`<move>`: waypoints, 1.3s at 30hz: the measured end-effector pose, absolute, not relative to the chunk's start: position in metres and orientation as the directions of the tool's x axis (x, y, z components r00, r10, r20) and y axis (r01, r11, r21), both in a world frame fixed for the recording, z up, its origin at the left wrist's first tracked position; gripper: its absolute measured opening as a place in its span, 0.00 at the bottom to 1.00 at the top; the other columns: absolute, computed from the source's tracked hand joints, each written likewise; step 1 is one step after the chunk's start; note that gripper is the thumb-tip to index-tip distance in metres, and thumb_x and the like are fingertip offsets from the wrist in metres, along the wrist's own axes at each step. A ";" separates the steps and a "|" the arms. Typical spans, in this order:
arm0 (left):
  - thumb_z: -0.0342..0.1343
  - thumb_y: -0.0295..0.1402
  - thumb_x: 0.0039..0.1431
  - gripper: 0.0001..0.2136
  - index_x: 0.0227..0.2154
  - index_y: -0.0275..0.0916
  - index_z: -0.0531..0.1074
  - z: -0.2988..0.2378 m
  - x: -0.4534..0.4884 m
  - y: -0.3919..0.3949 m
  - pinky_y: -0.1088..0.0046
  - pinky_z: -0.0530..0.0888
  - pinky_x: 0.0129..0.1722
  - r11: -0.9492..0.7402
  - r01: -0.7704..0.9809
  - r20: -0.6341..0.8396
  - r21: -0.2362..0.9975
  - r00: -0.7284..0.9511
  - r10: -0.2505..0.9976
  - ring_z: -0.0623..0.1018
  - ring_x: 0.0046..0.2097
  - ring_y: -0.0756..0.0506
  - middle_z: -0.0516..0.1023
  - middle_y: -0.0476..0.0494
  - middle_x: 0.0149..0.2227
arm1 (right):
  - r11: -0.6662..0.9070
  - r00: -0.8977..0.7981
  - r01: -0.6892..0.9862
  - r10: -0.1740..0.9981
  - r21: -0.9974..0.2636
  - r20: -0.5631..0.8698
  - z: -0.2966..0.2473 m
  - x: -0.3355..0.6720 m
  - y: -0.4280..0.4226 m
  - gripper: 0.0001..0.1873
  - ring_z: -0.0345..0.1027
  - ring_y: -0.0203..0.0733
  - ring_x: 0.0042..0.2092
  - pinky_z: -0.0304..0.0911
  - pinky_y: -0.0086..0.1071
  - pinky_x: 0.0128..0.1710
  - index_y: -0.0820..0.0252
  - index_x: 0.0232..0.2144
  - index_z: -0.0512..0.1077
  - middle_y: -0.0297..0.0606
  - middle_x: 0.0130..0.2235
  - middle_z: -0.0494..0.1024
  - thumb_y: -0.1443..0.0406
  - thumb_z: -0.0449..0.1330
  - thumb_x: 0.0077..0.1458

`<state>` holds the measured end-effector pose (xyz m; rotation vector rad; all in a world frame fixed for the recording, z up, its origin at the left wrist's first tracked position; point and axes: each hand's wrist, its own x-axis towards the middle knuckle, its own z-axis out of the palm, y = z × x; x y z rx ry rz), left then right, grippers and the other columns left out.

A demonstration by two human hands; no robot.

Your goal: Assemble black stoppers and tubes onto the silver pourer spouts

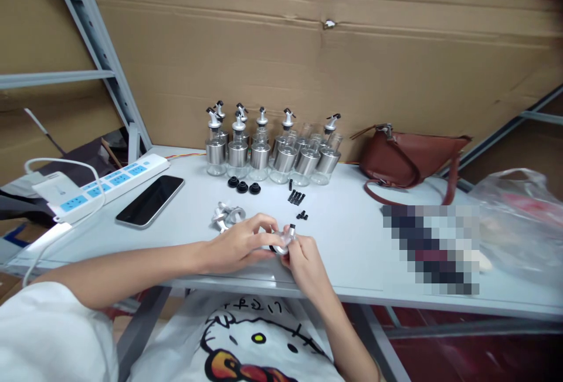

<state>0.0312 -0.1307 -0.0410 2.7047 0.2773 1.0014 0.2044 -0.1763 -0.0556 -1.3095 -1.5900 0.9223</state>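
Note:
Near the front edge of the table, my left hand [248,241] and my right hand [304,259] both grip a silver pourer spout [285,243] with a black tip. Fingers cover much of it. Left of it lie several loose silver spout pieces [227,216]. Behind my hands are black ring-shaped stoppers [243,186], thin black sticks [296,196] and small black caps [302,215]. At the back stand several glass bottles with steel sleeves [260,156]. Some carry a pourer; others have bare necks.
At the left are a white power strip [115,185] with a plugged-in cable and a phone [151,201]. A brown handbag [409,159] and a clear plastic bag [521,223] lie at the right beside a blurred patch. Cardboard [308,65] stands behind the table.

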 end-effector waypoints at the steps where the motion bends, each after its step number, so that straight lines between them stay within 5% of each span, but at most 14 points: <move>1: 0.47 0.26 0.62 0.11 0.47 0.43 0.61 -0.042 0.031 -0.131 0.72 0.72 0.46 -0.951 0.100 0.616 0.293 0.741 0.268 0.70 0.48 0.48 0.63 0.42 0.45 | 0.183 -0.084 0.365 0.983 -0.913 0.163 -0.055 0.204 -0.176 0.22 0.48 0.32 0.20 0.44 0.27 0.19 0.59 0.16 0.56 0.31 0.16 0.57 0.57 0.43 0.58; 10: 0.47 0.28 0.63 0.05 0.41 0.39 0.61 -0.042 0.030 -0.132 0.68 0.72 0.47 -0.917 0.153 0.578 0.368 0.735 0.355 0.71 0.48 0.46 0.66 0.39 0.46 | 0.279 -0.036 0.537 0.951 -0.796 0.309 -0.039 0.216 -0.175 0.25 0.53 0.33 0.19 0.49 0.27 0.21 0.60 0.18 0.62 0.30 0.16 0.59 0.54 0.44 0.60; 16: 0.46 0.26 0.62 0.06 0.41 0.38 0.64 -0.036 0.031 -0.134 0.69 0.70 0.47 -0.887 0.198 0.497 0.417 0.768 0.405 0.70 0.47 0.46 0.66 0.38 0.46 | 0.232 0.027 0.855 0.874 -0.465 0.486 0.010 0.246 -0.143 0.14 0.65 0.37 0.24 0.53 0.28 0.26 0.60 0.25 0.72 0.35 0.22 0.74 0.59 0.53 0.57; 22: 0.47 0.29 0.63 0.07 0.42 0.37 0.67 -0.035 0.032 -0.133 0.68 0.68 0.47 -0.925 0.169 0.498 0.341 0.802 0.330 0.68 0.47 0.45 0.70 0.38 0.43 | 0.027 -0.007 0.995 0.977 -0.091 0.211 0.029 0.246 -0.064 0.10 0.72 0.48 0.37 0.53 0.31 0.28 0.59 0.30 0.77 0.45 0.34 0.79 0.65 0.55 0.54; 26: 0.48 0.29 0.63 0.08 0.42 0.38 0.68 -0.037 0.031 -0.133 0.67 0.68 0.47 -0.929 0.177 0.474 0.324 0.820 0.322 0.68 0.46 0.45 0.71 0.38 0.43 | -0.037 0.045 0.998 0.989 -0.054 0.141 0.008 0.242 -0.039 0.12 0.72 0.50 0.40 0.57 0.34 0.33 0.63 0.35 0.77 0.51 0.38 0.78 0.67 0.54 0.55; 31: 0.48 0.29 0.63 0.10 0.46 0.38 0.66 -0.039 0.031 -0.132 0.66 0.67 0.47 -0.942 0.147 0.486 0.301 0.826 0.284 0.69 0.46 0.45 0.72 0.38 0.44 | 0.117 -0.111 0.993 0.982 -0.032 0.152 -0.013 0.238 -0.043 0.17 0.61 0.54 0.52 0.56 0.42 0.45 0.64 0.35 0.76 0.51 0.46 0.75 0.63 0.49 0.61; 39: 0.49 0.31 0.63 0.15 0.52 0.41 0.56 -0.041 0.030 -0.131 0.63 0.68 0.48 -0.927 0.102 0.538 0.360 0.790 0.296 0.70 0.47 0.44 0.71 0.40 0.44 | 0.290 -0.283 0.957 0.948 -0.030 0.145 -0.013 0.236 -0.048 0.16 0.56 0.53 0.50 0.53 0.44 0.45 0.64 0.35 0.77 0.51 0.46 0.72 0.64 0.51 0.61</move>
